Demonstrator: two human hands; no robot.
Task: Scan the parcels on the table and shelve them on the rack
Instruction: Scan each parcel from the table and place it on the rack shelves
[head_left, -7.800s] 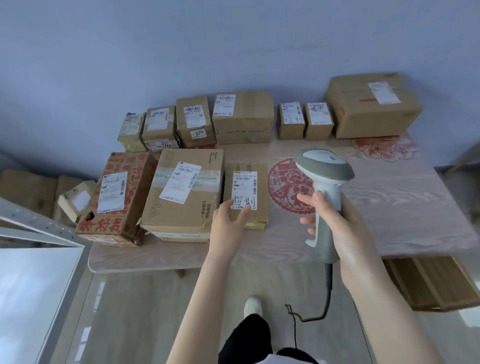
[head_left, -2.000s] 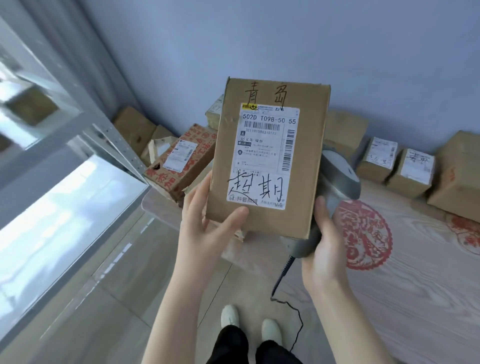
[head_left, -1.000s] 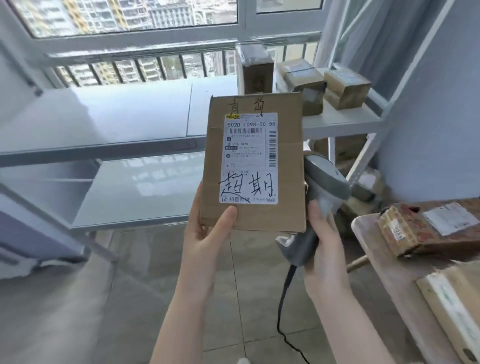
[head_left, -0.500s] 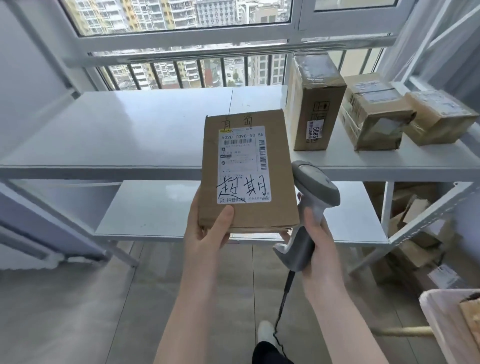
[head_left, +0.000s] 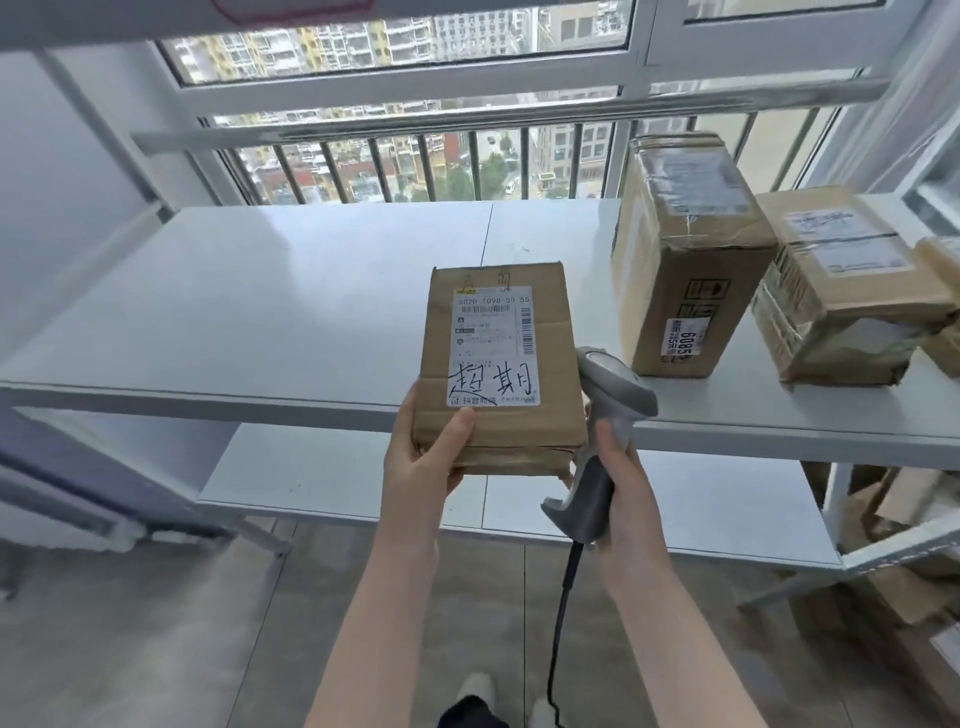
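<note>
You now face the rack instead of the bench, closer than a moment ago. Your left hand grips the parcel label-up over the upper shelf edge. Your right hand holds the scanner. Shelving looks next, in the space left of the standing box.

The white rack carried three cartons on its upper shelf, all at the right end: a tall carton standing upright, a taped carton just beside it, and a third carton (cut off at the frame edge). A lower shelf ran beneath.
</note>
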